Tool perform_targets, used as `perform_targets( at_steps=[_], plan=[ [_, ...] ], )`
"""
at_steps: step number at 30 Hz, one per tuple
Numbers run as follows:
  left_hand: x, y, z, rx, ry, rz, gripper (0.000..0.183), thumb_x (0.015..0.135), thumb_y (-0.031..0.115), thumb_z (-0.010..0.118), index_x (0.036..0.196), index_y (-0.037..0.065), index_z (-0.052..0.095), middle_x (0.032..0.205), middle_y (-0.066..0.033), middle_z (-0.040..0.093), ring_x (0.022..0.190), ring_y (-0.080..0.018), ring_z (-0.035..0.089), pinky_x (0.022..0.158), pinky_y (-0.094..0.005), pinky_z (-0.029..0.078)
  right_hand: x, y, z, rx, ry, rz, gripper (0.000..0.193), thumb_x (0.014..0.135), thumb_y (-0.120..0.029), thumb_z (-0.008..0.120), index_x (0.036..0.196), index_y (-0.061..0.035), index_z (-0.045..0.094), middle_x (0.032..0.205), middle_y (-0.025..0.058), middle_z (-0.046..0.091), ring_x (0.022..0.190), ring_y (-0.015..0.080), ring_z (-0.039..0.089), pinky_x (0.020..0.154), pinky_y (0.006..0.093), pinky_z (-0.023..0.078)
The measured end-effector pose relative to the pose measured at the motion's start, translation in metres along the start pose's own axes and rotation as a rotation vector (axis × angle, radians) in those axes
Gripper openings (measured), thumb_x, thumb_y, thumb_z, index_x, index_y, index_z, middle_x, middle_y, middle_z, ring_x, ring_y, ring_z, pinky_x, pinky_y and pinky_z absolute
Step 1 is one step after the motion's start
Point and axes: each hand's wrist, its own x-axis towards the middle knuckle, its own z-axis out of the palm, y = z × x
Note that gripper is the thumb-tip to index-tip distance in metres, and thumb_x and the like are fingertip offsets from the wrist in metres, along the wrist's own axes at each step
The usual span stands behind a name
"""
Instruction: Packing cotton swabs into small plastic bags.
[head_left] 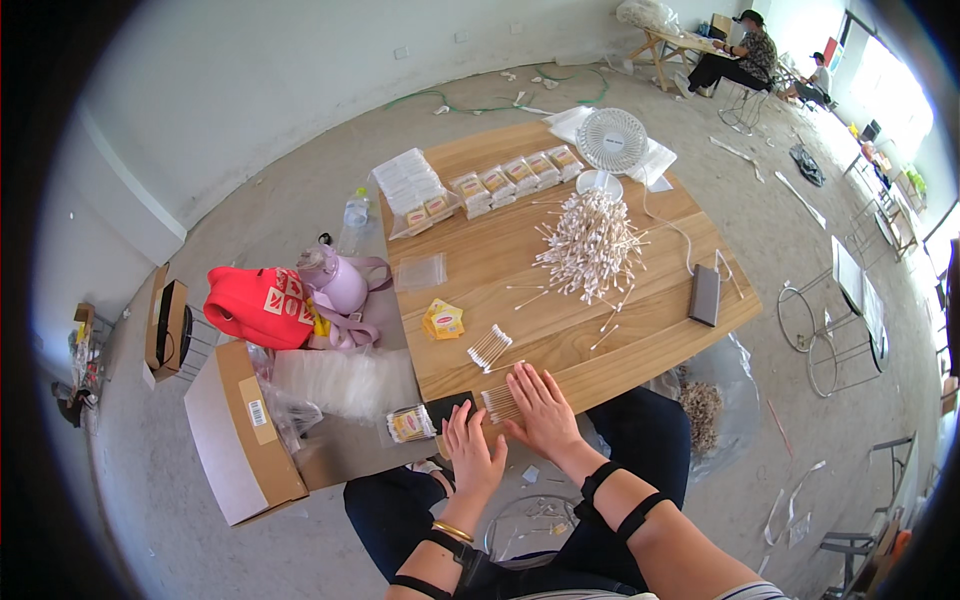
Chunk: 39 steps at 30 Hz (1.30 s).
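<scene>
My right hand [545, 410] lies flat near the front edge of the wooden table, fingers stretched, over and beside a row of cotton swabs [499, 404]. My left hand [471, 448] is held at the same edge with its fingers apart, next to a small black object [446, 408] partly hidden behind it. Just beyond the hands lies a second little bundle of cotton swabs [490, 347]. Yellow printed cards [443, 319] are stacked to its left. A filled pack of swabs [409, 424] sits left of my left hand.
A large heap of loose swabs [592, 247] covers the middle, before a white fan [612, 142]. Packed swab bags [515, 178] line the far side. A grey box [704, 295] lies at right. Clear bags [345, 382], a red bag [258, 305] and a carton [242, 430] stand left.
</scene>
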Motion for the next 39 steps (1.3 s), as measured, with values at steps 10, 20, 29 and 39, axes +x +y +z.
perform_targets(
  at_steps=[10,20,29,39],
  plan=[
    [0.000,0.002,-0.002,0.007,-0.020,-0.004,0.065,0.080,0.021,0.073,0.138,0.006,0.047,0.151,-0.0187,0.037,0.146,-0.0423,0.030,0.122,-0.0593,0.017,0.000,-0.001,-0.002,0.008,-0.013,0.003,0.087,0.094,-0.055,0.056,0.159,-0.0042,0.027,0.167,0.0148,0.025,0.156,0.0271,0.020,0.127,0.0441,0.016],
    [0.009,0.005,-0.001,0.002,-0.016,-0.025,0.069,0.080,0.020,0.073,0.142,0.008,0.046,0.153,-0.0171,0.037,0.147,-0.0402,0.030,0.122,-0.0585,0.017,0.000,0.000,-0.002,0.045,-0.001,0.000,0.084,0.096,-0.054,0.053,0.159,-0.0040,0.028,0.167,0.0150,0.024,0.156,0.0279,0.020,0.127,0.0454,0.015],
    [0.006,0.002,0.001,0.009,-0.015,-0.015,0.066,0.080,0.021,0.073,0.140,0.008,0.047,0.152,-0.0167,0.037,0.148,-0.0403,0.029,0.122,-0.0594,0.017,-0.001,0.000,-0.002,0.067,0.031,-0.005,0.084,0.094,-0.052,0.057,0.157,-0.0037,0.029,0.166,0.0168,0.027,0.155,0.0296,0.023,0.127,0.0459,0.017],
    [0.010,0.002,0.002,-0.004,-0.023,-0.023,0.070,0.084,0.023,0.072,0.145,0.007,0.042,0.155,-0.0172,0.035,0.148,-0.0406,0.028,0.123,-0.0603,0.015,0.001,0.000,-0.001,0.081,0.026,-0.001,0.084,0.094,-0.051,0.057,0.158,-0.0039,0.030,0.166,0.0160,0.027,0.156,0.0287,0.022,0.127,0.0454,0.016]
  ],
)
